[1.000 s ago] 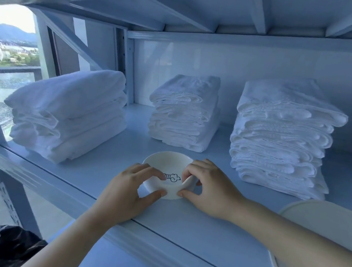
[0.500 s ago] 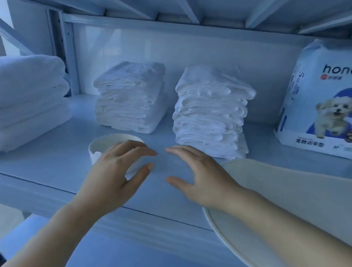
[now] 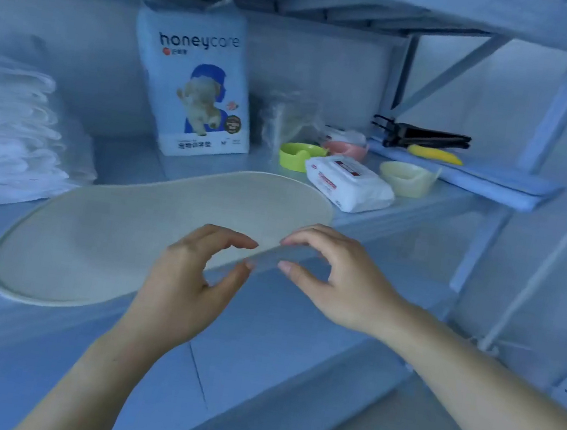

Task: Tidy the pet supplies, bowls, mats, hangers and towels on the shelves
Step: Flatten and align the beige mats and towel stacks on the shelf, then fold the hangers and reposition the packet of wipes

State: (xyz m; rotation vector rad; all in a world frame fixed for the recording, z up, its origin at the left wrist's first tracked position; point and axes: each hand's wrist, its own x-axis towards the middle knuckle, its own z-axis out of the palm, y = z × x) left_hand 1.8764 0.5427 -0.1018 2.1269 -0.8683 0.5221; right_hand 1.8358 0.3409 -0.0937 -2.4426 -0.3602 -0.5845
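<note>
Left hand (image 3: 183, 284) and right hand (image 3: 342, 282) reach forward, fingers half-curled astride the mat (image 3: 116, 237) edge; blur hides whether they pinch it.

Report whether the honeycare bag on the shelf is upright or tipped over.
Upright. The honeycare bag stands on its bottom edge on the shelf, its print reading right way up.

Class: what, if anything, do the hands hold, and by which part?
The left hand and right hand both pinch the oval beige mat by its near rim, fingers above, thumbs below.
</note>
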